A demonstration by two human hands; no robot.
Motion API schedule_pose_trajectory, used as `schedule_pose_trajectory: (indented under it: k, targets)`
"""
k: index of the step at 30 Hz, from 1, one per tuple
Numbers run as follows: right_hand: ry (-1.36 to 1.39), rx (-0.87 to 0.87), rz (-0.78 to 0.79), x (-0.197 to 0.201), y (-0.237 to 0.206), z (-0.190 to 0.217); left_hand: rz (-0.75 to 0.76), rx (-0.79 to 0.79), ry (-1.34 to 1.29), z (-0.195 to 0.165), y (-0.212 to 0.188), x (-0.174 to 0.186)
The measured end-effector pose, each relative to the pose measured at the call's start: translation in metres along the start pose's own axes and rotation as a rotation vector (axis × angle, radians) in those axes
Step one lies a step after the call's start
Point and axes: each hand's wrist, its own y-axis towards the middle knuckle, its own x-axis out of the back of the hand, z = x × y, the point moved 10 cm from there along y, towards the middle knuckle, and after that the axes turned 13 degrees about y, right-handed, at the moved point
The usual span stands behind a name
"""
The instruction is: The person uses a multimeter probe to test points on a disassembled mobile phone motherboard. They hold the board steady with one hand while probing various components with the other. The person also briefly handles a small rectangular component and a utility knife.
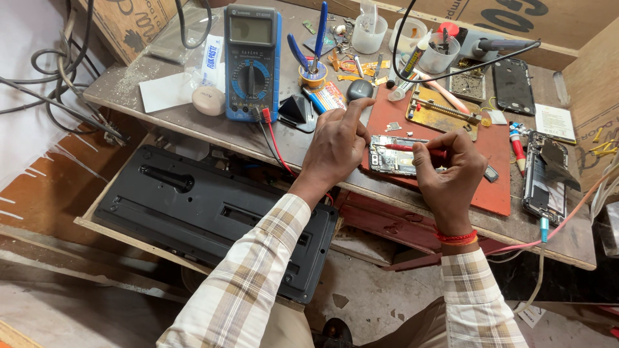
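The opened phone board lies at the near left edge of the red work mat, and everything else is placed from that mat. The left hand rests just off the mat's left edge, its fingers spread and pressing down on the left end of the board, forefinger stretched up toward the mat's top corner; it steadies the board rather than closing round it. The right hand sits over the mat's near edge, fingers closed round a red-handled screwdriver, whose thin tip points left onto the board. The tip seems to touch the board's upper part, though the exact spot is too small to make out.

On the mat's far half lies a brass-coloured holding jig. Left of the mat, well apart, stands a blue multimeter, its red and black leads running down over the bench edge. Between the multimeter and the mat, blue-handled pliers stand in a small yellow pot. Right of the mat lies another opened phone with a cable plugged into its near end, and beyond the mat's far right corner rests a black phone frame. Below the mat's side of the bench, a black flat panel rests on a lower shelf.
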Motion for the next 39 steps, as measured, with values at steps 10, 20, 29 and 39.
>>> schedule_pose_trajectory:
  k: [10, 20, 29, 39]
  targets:
    - [0.121, 0.015, 0.143, -0.015, -0.001, 0.005, 0.011, -0.001, 0.018, 0.0, 0.0, -0.001]
    - [0.179, -0.047, 0.082, -0.011, -0.001, 0.001, 0.017, 0.003, 0.014, -0.001, 0.0, -0.001]
    - [0.138, -0.035, 0.109, -0.015, 0.001, 0.004, 0.005, -0.005, 0.01, -0.001, 0.0, 0.001]
    - [0.219, -0.065, 0.039, -0.007, -0.001, -0.001, -0.012, -0.017, 0.005, -0.002, -0.001, 0.002]
